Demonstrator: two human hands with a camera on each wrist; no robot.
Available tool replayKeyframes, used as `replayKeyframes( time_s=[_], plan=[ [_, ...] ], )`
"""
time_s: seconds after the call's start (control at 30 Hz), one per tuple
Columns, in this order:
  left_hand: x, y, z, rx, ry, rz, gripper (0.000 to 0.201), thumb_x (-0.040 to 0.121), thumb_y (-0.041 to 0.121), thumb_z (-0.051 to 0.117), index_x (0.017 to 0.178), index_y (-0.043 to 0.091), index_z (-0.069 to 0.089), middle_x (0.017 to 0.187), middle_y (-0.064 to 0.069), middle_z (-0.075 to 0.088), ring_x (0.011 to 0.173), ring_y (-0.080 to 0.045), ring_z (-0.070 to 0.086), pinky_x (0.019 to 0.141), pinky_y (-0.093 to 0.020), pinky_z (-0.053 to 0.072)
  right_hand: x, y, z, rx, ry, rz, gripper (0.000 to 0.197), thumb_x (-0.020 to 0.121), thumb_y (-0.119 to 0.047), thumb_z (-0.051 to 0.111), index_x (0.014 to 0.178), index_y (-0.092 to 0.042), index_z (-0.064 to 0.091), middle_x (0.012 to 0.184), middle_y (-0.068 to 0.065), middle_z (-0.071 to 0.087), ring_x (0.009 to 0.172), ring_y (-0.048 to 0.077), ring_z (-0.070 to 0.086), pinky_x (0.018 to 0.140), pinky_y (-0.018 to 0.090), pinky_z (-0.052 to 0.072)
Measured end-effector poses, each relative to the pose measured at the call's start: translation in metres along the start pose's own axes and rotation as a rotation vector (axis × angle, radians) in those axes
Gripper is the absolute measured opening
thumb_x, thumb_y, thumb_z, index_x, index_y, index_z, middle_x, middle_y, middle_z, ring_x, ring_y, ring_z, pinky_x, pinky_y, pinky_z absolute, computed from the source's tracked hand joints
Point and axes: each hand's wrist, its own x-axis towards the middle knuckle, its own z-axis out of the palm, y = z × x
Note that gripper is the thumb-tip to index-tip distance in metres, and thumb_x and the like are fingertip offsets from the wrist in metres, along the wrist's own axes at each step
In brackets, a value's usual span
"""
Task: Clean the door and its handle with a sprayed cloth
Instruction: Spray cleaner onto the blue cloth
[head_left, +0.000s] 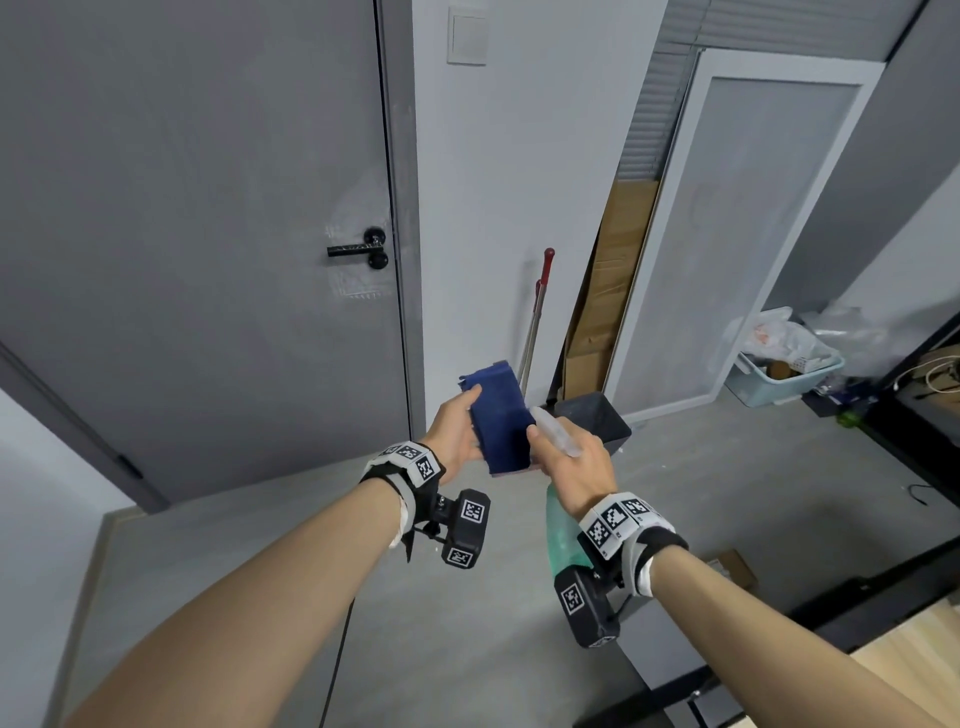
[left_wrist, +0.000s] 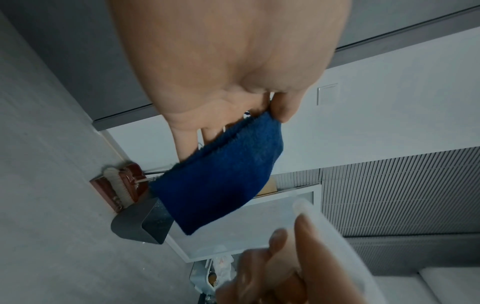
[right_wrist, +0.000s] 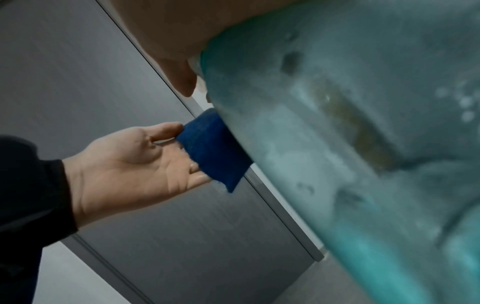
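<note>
The left hand (head_left: 454, 434) is pinching the folded blue cloth (head_left: 498, 421) upright while the right hand (head_left: 574, 467) is gripping the spray bottle (head_left: 563, 535) beside it, so misting should be landing squarely on fabric, well short of the door (head_left: 197, 208) and handle (head_left: 358, 249).

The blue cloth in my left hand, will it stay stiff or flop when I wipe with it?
Probably floppy: the blue cloth hangs folded from the left hand, its lower edge sagging free. Likely light, since thumb and fingertips alone hold it. Its fuzzy pile suggests little slipping.
</note>
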Motion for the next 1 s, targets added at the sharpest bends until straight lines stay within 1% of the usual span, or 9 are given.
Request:
replayKeyframes(
  time_s=[0.1, 0.2, 0.33, 0.5, 0.63, 0.7, 0.83, 0.9, 1.0],
  plan=[
    [0.0, 0.005, -0.001, -0.047, 0.021, 0.008, 0.051, 0.102, 0.047, 0.044, 0.141, 0.015, 0.048, 0.134, -0.013, 0.061, 0.118, -0.032, 0.061, 0.084, -0.042, 0.054, -0.006, 0.009, 0.0, 0.051, -0.05, 0.002, 0.044, 0.087, -0.06, 0.05, 0.098, -0.02, 0.065, 0.088, -0.001, 0.069, 0.083, 0.023, 0.067, 0.084, 0.051, 0.054],
    [0.0, 0.012, 0.0, -0.095, 0.045, 0.018, 0.054, 0.101, 0.05, 0.046, 0.142, 0.015, 0.048, 0.133, -0.012, 0.063, 0.118, -0.032, 0.063, 0.08, -0.043, 0.057, -0.014, 0.015, 0.002, -0.076, -0.1, -0.02, 0.038, 0.086, -0.062, 0.046, 0.087, -0.027, 0.062, 0.08, -0.001, 0.068, 0.077, 0.025, 0.065, 0.078, 0.045, 0.053],
    [-0.002, 0.018, 0.003, -0.113, 0.047, 0.042, 0.05, 0.102, 0.05, 0.043, 0.137, 0.016, 0.053, 0.131, -0.012, 0.064, 0.118, -0.033, 0.062, 0.08, -0.045, 0.056, -0.019, 0.021, 0.004, -0.095, -0.11, -0.047, 0.048, 0.085, -0.069, 0.041, 0.098, -0.028, 0.063, 0.079, -0.002, 0.069, 0.076, 0.024, 0.065, 0.077, 0.044, 0.054],
    [-0.007, 0.015, 0.004, -0.113, 0.073, 0.039, 0.054, 0.101, 0.053, 0.044, 0.141, 0.017, 0.05, 0.131, -0.011, 0.065, 0.117, -0.034, 0.064, 0.083, -0.048, 0.058, -0.019, 0.024, 0.001, -0.104, -0.128, -0.069, 0.035, 0.087, -0.063, 0.044, 0.09, -0.031, 0.06, 0.078, -0.002, 0.069, 0.075, 0.025, 0.065, 0.077, 0.046, 0.054],
    [-0.013, 0.009, 0.009, -0.11, 0.076, 0.037, 0.054, 0.101, 0.052, 0.044, 0.141, 0.016, 0.05, 0.132, -0.012, 0.065, 0.117, -0.034, 0.064, 0.079, -0.046, 0.059, -0.022, 0.028, 0.0, -0.122, -0.223, -0.123, 0.018, 0.092, -0.057, 0.046, 0.09, -0.043, 0.057, 0.087, -0.005, 0.068, 0.083, 0.024, 0.064, 0.08, 0.044, 0.053],
    [-0.014, 0.005, 0.013, -0.093, 0.065, 0.04, 0.054, 0.102, 0.051, 0.042, 0.142, 0.016, 0.049, 0.133, -0.012, 0.064, 0.119, -0.033, 0.063, 0.078, -0.045, 0.059, -0.023, 0.028, -0.003, -0.146, -0.24, -0.119, 0.026, 0.09, -0.059, 0.045, 0.09, -0.037, 0.06, 0.086, -0.004, 0.069, 0.082, 0.025, 0.064, 0.08, 0.044, 0.052],
    [-0.016, 0.001, 0.022, -0.083, 0.051, 0.038, 0.055, 0.102, 0.052, 0.041, 0.145, 0.018, 0.046, 0.136, -0.011, 0.062, 0.119, -0.033, 0.063, 0.071, -0.042, 0.06, -0.024, 0.034, -0.022, -0.283, -0.203, -0.078, 0.041, 0.092, -0.059, 0.045, 0.11, -0.029, 0.065, 0.097, 0.001, 0.071, 0.089, 0.028, 0.065, 0.083, 0.042, 0.052],
    [-0.017, 0.0, 0.027, -0.073, 0.049, 0.035, 0.054, 0.102, 0.052, 0.04, 0.144, 0.018, 0.046, 0.136, -0.01, 0.061, 0.119, -0.033, 0.062, 0.069, -0.041, 0.059, -0.024, 0.04, -0.035, -0.251, -0.186, -0.054, 0.038, 0.092, -0.06, 0.044, 0.105, -0.029, 0.063, 0.093, -0.002, 0.071, 0.088, 0.026, 0.065, 0.083, 0.041, 0.051],
    [-0.019, -0.002, 0.039, -0.013, 0.032, 0.02, 0.05, 0.102, 0.05, 0.041, 0.141, 0.019, 0.048, 0.135, -0.007, 0.061, 0.119, -0.03, 0.061, 0.074, -0.041, 0.055, -0.027, 0.042, -0.056, -0.223, -0.153, -0.052, 0.027, 0.096, -0.051, 0.049, 0.085, -0.03, 0.06, 0.077, -0.009, 0.066, 0.081, 0.023, 0.064, 0.074, 0.036, 0.046]
  ],
)
